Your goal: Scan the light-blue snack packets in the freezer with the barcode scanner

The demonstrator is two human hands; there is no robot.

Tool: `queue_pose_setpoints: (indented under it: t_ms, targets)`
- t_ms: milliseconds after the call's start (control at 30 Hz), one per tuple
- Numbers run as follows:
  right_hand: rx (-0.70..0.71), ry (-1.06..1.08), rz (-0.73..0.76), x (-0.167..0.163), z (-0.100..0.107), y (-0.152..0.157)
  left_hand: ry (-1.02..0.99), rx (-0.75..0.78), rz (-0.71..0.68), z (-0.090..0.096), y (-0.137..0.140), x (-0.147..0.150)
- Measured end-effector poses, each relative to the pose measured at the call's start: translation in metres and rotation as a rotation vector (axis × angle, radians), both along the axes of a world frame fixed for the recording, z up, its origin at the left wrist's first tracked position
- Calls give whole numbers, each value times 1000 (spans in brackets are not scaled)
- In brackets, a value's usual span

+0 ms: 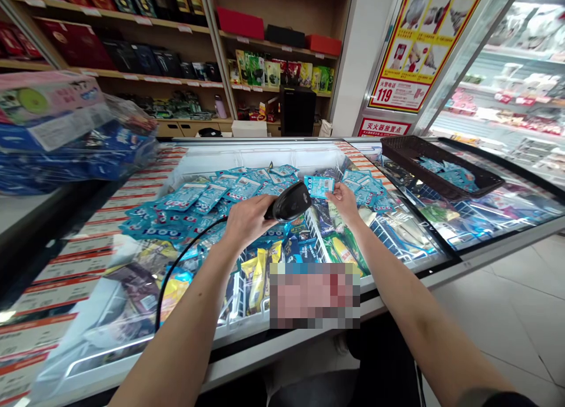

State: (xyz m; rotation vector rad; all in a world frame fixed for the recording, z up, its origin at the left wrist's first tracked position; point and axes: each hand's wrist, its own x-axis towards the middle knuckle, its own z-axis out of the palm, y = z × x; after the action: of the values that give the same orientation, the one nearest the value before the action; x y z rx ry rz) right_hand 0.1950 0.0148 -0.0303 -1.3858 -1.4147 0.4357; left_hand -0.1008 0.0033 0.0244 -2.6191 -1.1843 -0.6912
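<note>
The left hand (248, 220) wraps round a barcode scanner (290, 203), its cable (159, 307) trailing; the right hand (345, 202) pinches a blue packet (318, 186) near it, above similar packets (242, 189). Brown basket (410, 164) right, bagged boxes (48, 127) left.

Bright overall — cool white light fills the freezer (247, 360) and chiller (521, 101), the latter nearly washed out | shelves (141, 22) dimmer | pale glare on the glass (95, 330), lower left | packs (66, 154) at left blurred | scanner (291, 203) fairly crisp | wide-lens stretch and slant toward the edges | pixelated block (314, 295) at lower centre — detail hidden
</note>
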Motion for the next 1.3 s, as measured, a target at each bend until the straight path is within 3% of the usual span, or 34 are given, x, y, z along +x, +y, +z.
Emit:
queue_pose_setpoints:
  t_ms: [433, 500, 667, 900, 1300]
  targets:
    - [-12, -476, -607, -5, 6, -14, -33, 67, 219, 1, 8, -21]
    - [-19, -513, -600, -7, 7, -16, -58, 67, 246, 0, 10, -25]
    - [-36, -650, -375, -10, 4, -12, -64, 80, 256, -1, 12, -28]
    - [-61, -604, -538, -1, -8, -7, -34, 79, 286, 2, 11, -29]
    - [-45, -637, -613, -2, -12, -5, -54, 66, 295, 1, 11, -32]
